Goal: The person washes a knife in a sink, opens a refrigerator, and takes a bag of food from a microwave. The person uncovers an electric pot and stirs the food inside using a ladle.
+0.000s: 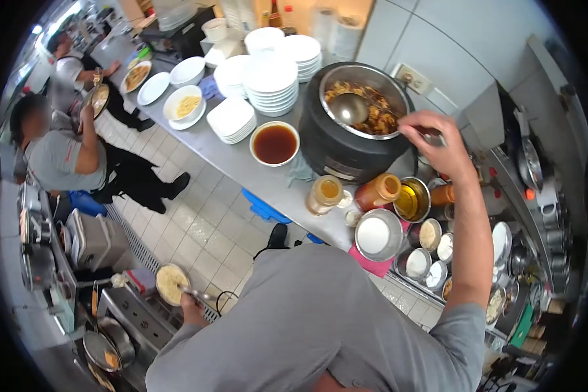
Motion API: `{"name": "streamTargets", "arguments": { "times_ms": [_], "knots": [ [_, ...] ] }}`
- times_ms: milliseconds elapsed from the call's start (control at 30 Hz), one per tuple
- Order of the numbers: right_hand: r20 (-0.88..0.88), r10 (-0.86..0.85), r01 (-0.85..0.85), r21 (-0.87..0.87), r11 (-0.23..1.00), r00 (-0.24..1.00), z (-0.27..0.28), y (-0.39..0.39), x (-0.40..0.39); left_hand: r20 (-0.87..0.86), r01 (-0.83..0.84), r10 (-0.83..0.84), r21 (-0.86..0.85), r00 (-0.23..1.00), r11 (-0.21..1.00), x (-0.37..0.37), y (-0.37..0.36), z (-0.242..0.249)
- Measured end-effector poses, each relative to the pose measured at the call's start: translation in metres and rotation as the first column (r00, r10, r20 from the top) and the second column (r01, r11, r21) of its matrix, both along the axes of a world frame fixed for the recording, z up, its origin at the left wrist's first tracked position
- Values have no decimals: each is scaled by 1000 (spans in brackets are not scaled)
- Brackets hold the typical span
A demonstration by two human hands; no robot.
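Note:
My right hand (436, 140) is closed around the handle of a metal ladle (348, 108), at the right rim of a large black soup warmer (336, 153). The ladle's bowl rests on dark brown, chunky food (380, 121) in the steel insert. Low on the left, my left hand (191, 309) is closed at a metal handle beside a round pan (158, 282) of pale, grainy-looking food (172, 283). My fingers there show only in part. A bowl of reddish-brown liquid (274, 144) sits left of the warmer.
Stacked white plates (271, 81) stand behind the bowl. Jars (324, 195), a pot of yellow liquid (411, 199) and several ingredient tubs (418, 263) lie under my right forearm. Two people (68, 153) work at the left; a stove (137, 320) is at lower left.

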State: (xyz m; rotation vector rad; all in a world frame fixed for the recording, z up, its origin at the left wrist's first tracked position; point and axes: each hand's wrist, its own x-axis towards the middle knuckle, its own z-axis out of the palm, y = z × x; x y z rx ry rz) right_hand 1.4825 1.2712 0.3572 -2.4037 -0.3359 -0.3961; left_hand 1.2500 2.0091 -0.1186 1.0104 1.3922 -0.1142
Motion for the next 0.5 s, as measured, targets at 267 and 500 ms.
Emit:
{"name": "streamTargets", "arguments": {
  "times_ms": [267,500],
  "knots": [
    [-101,-163,171,77,982,981,-33,-21,77,201,-344,323,79,925,936,-8,1,3],
    [-445,-437,533,112,839,781,-47,-9,106,394,-496,432,72,811,866,90,-24,22]
  ]
}}
